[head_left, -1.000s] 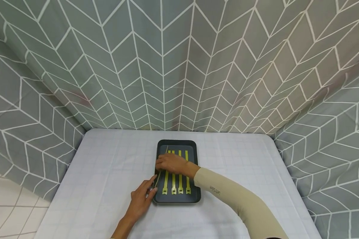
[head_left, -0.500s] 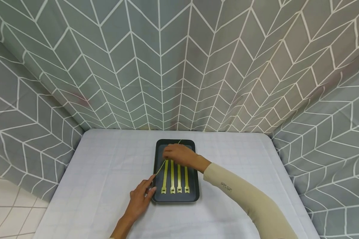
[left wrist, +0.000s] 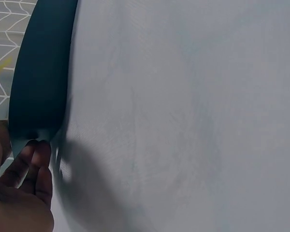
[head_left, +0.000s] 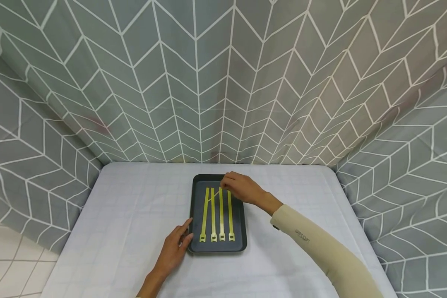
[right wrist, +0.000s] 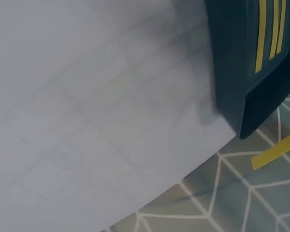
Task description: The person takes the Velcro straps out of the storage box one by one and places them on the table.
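Over the upper right of a dark tray (head_left: 218,247), my right hand (head_left: 242,187) pinches a thin yellow cable tie (head_left: 214,196). One part of that tie slants down and left from the fingers across the ties below. In the right wrist view, an end of the held cable tie (right wrist: 275,151) sticks out beyond the tray's corner. Several flat yellow cable ties (head_left: 221,219) lie side by side in the tray, slotted heads toward me. My left hand (head_left: 173,248) holds the tray's left rim; in the left wrist view, its fingers (left wrist: 38,157) bend against the outer wall.
The tray stands on a table with a white cloth (head_left: 134,198). A grey curtain with white chevron lines (head_left: 216,103) hangs behind the table and on both sides. Pale floor tiles (head_left: 15,265) show at the lower left.
My right hand has moved up and right from the tray's left side, drawing the cable tie along. The tie has left my left hand's fingertips; that hand stays at the tray's left edge.
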`<action>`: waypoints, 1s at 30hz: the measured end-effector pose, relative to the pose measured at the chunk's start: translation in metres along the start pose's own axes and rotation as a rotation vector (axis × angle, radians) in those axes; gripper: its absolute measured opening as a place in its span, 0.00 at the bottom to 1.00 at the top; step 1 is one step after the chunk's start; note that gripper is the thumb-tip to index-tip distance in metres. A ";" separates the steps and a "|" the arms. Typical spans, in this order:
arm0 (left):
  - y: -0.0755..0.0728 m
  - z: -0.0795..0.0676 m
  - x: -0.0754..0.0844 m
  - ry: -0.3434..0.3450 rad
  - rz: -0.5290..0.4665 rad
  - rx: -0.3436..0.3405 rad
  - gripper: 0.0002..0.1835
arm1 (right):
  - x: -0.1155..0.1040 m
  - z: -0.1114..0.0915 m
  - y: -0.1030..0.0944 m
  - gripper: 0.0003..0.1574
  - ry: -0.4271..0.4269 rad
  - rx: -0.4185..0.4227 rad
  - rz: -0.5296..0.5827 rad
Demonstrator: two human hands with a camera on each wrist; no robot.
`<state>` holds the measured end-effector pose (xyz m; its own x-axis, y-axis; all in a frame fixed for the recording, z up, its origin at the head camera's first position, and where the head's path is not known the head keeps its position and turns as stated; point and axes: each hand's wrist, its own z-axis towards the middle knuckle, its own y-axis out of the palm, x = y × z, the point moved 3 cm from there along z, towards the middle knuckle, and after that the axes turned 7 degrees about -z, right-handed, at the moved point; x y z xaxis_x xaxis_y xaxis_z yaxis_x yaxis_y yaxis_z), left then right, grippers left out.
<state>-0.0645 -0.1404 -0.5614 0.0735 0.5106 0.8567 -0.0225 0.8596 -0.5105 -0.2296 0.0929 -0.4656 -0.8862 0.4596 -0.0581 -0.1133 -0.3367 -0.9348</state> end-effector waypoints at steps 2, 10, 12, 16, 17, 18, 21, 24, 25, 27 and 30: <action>0.000 0.000 0.000 0.002 -0.018 0.002 0.27 | 0.003 -0.006 -0.004 0.08 0.034 0.018 0.025; -0.002 -0.001 -0.002 -0.055 -0.129 -0.028 0.28 | 0.017 -0.029 -0.010 0.09 0.188 0.046 0.126; -0.002 0.000 -0.003 -0.068 -0.145 -0.036 0.29 | 0.020 -0.034 -0.010 0.09 0.235 0.032 0.155; -0.001 0.000 -0.002 -0.078 -0.155 -0.043 0.29 | 0.026 -0.043 -0.011 0.08 0.303 0.038 0.251; -0.001 0.000 -0.002 -0.079 -0.155 -0.044 0.29 | 0.027 -0.046 -0.011 0.07 0.316 0.045 0.269; -0.001 -0.001 -0.002 -0.078 -0.156 -0.044 0.29 | 0.029 -0.048 -0.010 0.07 0.325 0.054 0.285; -0.001 -0.001 -0.002 -0.070 -0.154 -0.040 0.29 | 0.034 -0.054 -0.008 0.06 0.359 0.076 0.313; -0.001 -0.001 -0.002 -0.059 -0.149 -0.037 0.28 | 0.038 -0.061 -0.006 0.06 0.414 0.099 0.337; -0.001 -0.001 -0.002 -0.057 -0.145 -0.037 0.28 | 0.039 -0.063 -0.006 0.06 0.440 0.107 0.346; -0.001 -0.001 -0.002 -0.053 -0.140 -0.036 0.28 | 0.041 -0.069 -0.006 0.08 0.498 0.122 0.360; -0.001 0.000 -0.001 -0.051 -0.132 -0.033 0.29 | 0.045 -0.077 -0.004 0.08 0.588 0.142 0.391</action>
<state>-0.0641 -0.1420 -0.5613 0.0233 0.3937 0.9189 0.0170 0.9189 -0.3941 -0.2343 0.1783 -0.4915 -0.4899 0.6362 -0.5961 0.0702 -0.6527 -0.7543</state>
